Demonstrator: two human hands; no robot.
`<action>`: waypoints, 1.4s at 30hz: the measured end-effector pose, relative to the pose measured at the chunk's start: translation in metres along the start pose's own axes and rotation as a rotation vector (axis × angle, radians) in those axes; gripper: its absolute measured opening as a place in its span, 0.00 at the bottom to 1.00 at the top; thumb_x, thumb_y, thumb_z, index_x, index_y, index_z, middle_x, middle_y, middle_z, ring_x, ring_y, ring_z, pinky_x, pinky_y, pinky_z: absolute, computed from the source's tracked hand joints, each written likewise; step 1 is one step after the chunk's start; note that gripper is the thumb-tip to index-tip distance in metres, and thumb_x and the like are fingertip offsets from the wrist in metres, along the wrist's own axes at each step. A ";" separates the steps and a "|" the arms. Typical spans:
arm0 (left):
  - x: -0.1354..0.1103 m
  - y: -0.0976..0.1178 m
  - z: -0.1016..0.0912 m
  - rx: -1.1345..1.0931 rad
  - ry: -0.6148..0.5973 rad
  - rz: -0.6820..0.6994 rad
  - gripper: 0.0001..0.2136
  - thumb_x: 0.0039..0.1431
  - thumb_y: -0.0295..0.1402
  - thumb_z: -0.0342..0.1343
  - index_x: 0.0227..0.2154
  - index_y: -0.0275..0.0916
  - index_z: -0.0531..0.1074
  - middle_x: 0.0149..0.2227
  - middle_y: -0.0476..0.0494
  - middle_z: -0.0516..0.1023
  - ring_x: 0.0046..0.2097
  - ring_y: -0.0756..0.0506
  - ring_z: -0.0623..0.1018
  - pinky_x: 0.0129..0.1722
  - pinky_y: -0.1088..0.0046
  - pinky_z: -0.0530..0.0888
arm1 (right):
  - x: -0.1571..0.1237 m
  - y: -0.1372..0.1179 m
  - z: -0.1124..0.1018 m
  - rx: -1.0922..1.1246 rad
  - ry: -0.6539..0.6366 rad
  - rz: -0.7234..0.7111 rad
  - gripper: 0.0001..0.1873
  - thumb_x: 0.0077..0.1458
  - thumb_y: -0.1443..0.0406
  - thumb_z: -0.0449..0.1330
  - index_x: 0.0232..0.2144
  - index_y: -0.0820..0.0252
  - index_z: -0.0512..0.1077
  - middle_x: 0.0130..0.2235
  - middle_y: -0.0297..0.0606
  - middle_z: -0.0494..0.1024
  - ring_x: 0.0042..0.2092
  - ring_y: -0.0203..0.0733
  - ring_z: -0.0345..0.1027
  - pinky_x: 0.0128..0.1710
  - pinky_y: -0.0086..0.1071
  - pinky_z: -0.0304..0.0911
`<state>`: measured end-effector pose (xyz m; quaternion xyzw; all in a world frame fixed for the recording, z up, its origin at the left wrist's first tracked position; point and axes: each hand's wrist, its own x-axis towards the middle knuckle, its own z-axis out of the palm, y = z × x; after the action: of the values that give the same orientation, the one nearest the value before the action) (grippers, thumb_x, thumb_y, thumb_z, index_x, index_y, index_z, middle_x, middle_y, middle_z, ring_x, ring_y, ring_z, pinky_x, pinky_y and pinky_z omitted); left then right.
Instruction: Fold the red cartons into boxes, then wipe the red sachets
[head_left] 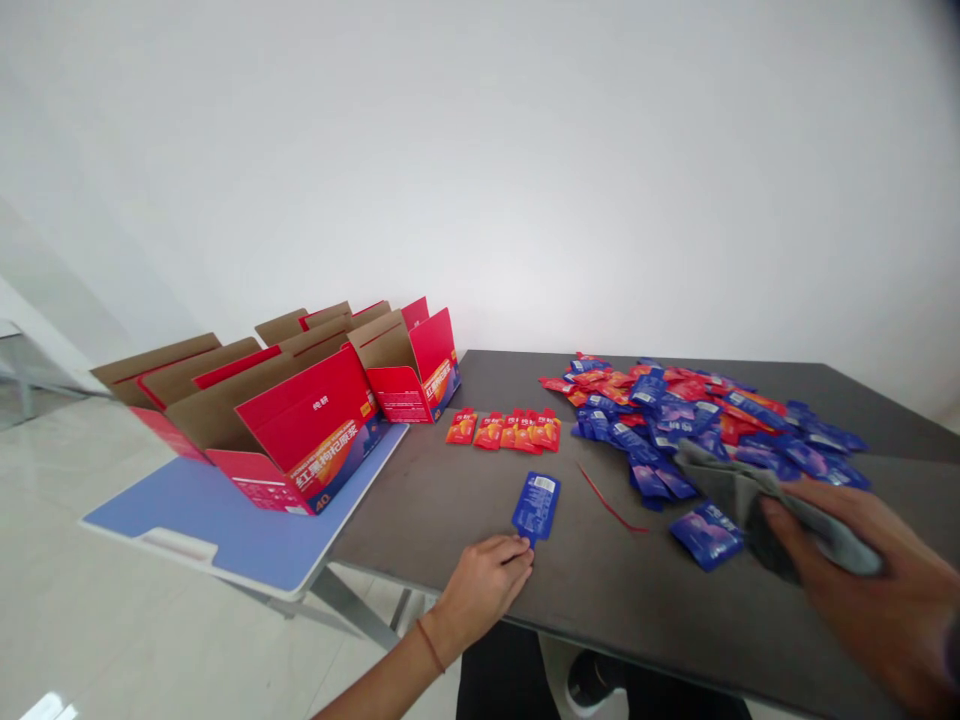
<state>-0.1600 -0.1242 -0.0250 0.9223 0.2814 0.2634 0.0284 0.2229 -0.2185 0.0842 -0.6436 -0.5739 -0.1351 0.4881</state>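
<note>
My left hand (487,578) is closed on the narrow neck of a blue sachet (537,505), which lies flat on the dark table with its printed label up. In my right hand (870,570) is a folded grey cloth (757,500), blurred by motion. Just left of the cloth lies another blue sachet (707,535), apart from the pile. A thin red strip (611,500) rests between the two sachets. Farther back, several orange-red sachets (517,432) are set out in a row, some overlapping.
A heap of mixed blue and red sachets (675,412) covers the table's right rear. At left, several open red cartons (307,440) with raised flaps stand on a blue folding table (172,510) and at the dark table's (435,500) corner. A white wall (480,180) rises behind.
</note>
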 end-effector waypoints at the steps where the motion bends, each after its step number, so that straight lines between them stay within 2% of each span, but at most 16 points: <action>1: -0.001 0.001 0.001 -0.012 0.002 -0.012 0.12 0.74 0.31 0.51 0.50 0.40 0.79 0.51 0.43 0.84 0.53 0.45 0.82 0.56 0.66 0.81 | 0.005 -0.021 0.019 0.087 0.013 -0.073 0.13 0.64 0.60 0.62 0.50 0.38 0.77 0.48 0.43 0.79 0.50 0.59 0.75 0.52 0.52 0.72; 2: -0.002 0.002 0.001 -0.025 0.000 -0.021 0.12 0.74 0.31 0.52 0.51 0.40 0.79 0.51 0.43 0.84 0.53 0.45 0.82 0.57 0.66 0.80 | 0.010 -0.041 0.039 0.187 -0.015 -0.188 0.09 0.62 0.62 0.65 0.45 0.42 0.78 0.45 0.41 0.80 0.45 0.55 0.77 0.48 0.48 0.73; 3: -0.002 0.002 0.001 -0.038 -0.005 -0.029 0.12 0.74 0.31 0.52 0.50 0.40 0.79 0.51 0.43 0.84 0.53 0.45 0.82 0.56 0.66 0.81 | 0.013 -0.059 0.060 0.271 -0.108 -0.244 0.08 0.62 0.63 0.65 0.44 0.46 0.78 0.44 0.40 0.80 0.44 0.51 0.77 0.47 0.44 0.73; 5: -0.002 0.003 0.000 -0.062 -0.005 -0.041 0.12 0.73 0.31 0.52 0.50 0.41 0.80 0.50 0.44 0.84 0.52 0.44 0.83 0.55 0.66 0.81 | 0.015 -0.084 0.102 0.373 -0.292 -0.293 0.07 0.63 0.64 0.63 0.43 0.50 0.79 0.45 0.40 0.80 0.44 0.47 0.77 0.44 0.40 0.73; 7: -0.002 0.002 -0.001 -0.086 0.003 -0.048 0.12 0.73 0.31 0.53 0.50 0.42 0.80 0.51 0.45 0.84 0.52 0.45 0.82 0.54 0.66 0.81 | 0.009 -0.099 0.138 0.391 -0.456 -0.312 0.11 0.62 0.66 0.61 0.46 0.51 0.80 0.47 0.40 0.80 0.45 0.46 0.76 0.46 0.38 0.72; 9: -0.002 0.001 -0.002 -0.107 0.000 -0.060 0.11 0.73 0.31 0.53 0.50 0.43 0.80 0.50 0.45 0.84 0.51 0.45 0.82 0.53 0.66 0.81 | -0.003 -0.107 0.165 0.360 -0.616 -0.333 0.15 0.61 0.68 0.61 0.48 0.50 0.80 0.49 0.39 0.79 0.46 0.44 0.76 0.47 0.37 0.70; 12: -0.001 0.001 -0.002 -0.109 -0.040 -0.083 0.11 0.72 0.30 0.53 0.44 0.42 0.82 0.44 0.44 0.85 0.47 0.44 0.82 0.49 0.65 0.82 | -0.021 -0.113 0.188 0.225 -0.868 -0.441 0.15 0.60 0.68 0.62 0.48 0.50 0.81 0.45 0.37 0.79 0.45 0.45 0.75 0.45 0.36 0.69; 14: 0.000 0.001 -0.003 -0.117 -0.051 -0.093 0.11 0.72 0.30 0.53 0.41 0.41 0.82 0.42 0.43 0.84 0.46 0.43 0.82 0.48 0.65 0.82 | -0.026 -0.114 0.194 0.078 -0.978 -0.558 0.13 0.59 0.67 0.64 0.46 0.53 0.81 0.44 0.40 0.78 0.46 0.49 0.73 0.43 0.37 0.68; 18: 0.000 0.003 -0.001 -0.158 -0.016 -0.075 0.12 0.73 0.30 0.53 0.48 0.42 0.81 0.48 0.42 0.84 0.49 0.43 0.82 0.50 0.65 0.82 | -0.012 -0.103 0.205 -0.147 -1.032 -0.687 0.14 0.59 0.69 0.63 0.47 0.56 0.80 0.48 0.43 0.78 0.50 0.51 0.71 0.42 0.35 0.66; 24: -0.001 0.004 0.000 -0.157 0.054 -0.060 0.11 0.71 0.29 0.55 0.49 0.41 0.81 0.49 0.45 0.85 0.49 0.44 0.83 0.50 0.66 0.82 | 0.026 -0.081 0.229 -0.263 -1.022 -0.634 0.17 0.59 0.69 0.63 0.50 0.54 0.80 0.50 0.42 0.78 0.49 0.49 0.72 0.41 0.33 0.64; 28: -0.001 0.003 0.001 -0.146 0.063 -0.055 0.11 0.71 0.29 0.56 0.49 0.42 0.81 0.48 0.45 0.85 0.49 0.45 0.83 0.50 0.66 0.82 | 0.042 -0.081 0.231 -0.352 -0.976 -0.638 0.14 0.61 0.71 0.60 0.47 0.57 0.80 0.50 0.46 0.77 0.50 0.51 0.72 0.39 0.34 0.64; 30: -0.001 0.003 0.002 -0.143 0.061 -0.054 0.11 0.71 0.29 0.55 0.50 0.42 0.81 0.48 0.45 0.85 0.49 0.44 0.83 0.50 0.66 0.82 | 0.042 -0.087 0.224 -0.332 -0.943 -0.616 0.14 0.61 0.70 0.61 0.48 0.58 0.80 0.49 0.47 0.78 0.51 0.50 0.71 0.41 0.34 0.64; 32: -0.001 0.003 0.002 -0.138 0.057 -0.056 0.11 0.71 0.29 0.55 0.50 0.42 0.80 0.48 0.45 0.85 0.49 0.44 0.83 0.49 0.66 0.82 | 0.035 -0.095 0.214 -0.220 -0.928 -0.592 0.17 0.60 0.69 0.62 0.51 0.56 0.80 0.49 0.44 0.78 0.50 0.49 0.71 0.44 0.34 0.64; 35: 0.000 0.003 0.000 -0.123 0.024 -0.065 0.10 0.71 0.29 0.55 0.46 0.41 0.81 0.45 0.44 0.85 0.47 0.44 0.82 0.47 0.67 0.82 | 0.011 -0.109 0.201 -0.024 -0.997 -0.642 0.15 0.61 0.65 0.63 0.50 0.52 0.80 0.48 0.40 0.78 0.48 0.46 0.72 0.47 0.35 0.63; 38: 0.002 0.004 -0.002 -0.110 -0.003 -0.079 0.09 0.71 0.29 0.55 0.42 0.40 0.81 0.42 0.44 0.84 0.44 0.44 0.82 0.45 0.66 0.81 | -0.010 -0.115 0.196 0.019 -1.058 -0.673 0.11 0.60 0.65 0.64 0.46 0.54 0.80 0.46 0.40 0.78 0.46 0.45 0.72 0.45 0.35 0.63; 42: 0.000 0.004 -0.001 -0.130 0.013 -0.073 0.10 0.71 0.28 0.55 0.47 0.40 0.81 0.47 0.44 0.84 0.47 0.43 0.82 0.47 0.66 0.81 | -0.017 -0.106 0.194 0.104 -0.923 -0.595 0.14 0.58 0.68 0.65 0.47 0.53 0.80 0.45 0.38 0.78 0.46 0.45 0.72 0.43 0.34 0.64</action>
<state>-0.1584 -0.1275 -0.0234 0.9059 0.2974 0.2858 0.0962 0.0504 -0.0917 0.0275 -0.4213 -0.8912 0.0575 0.1577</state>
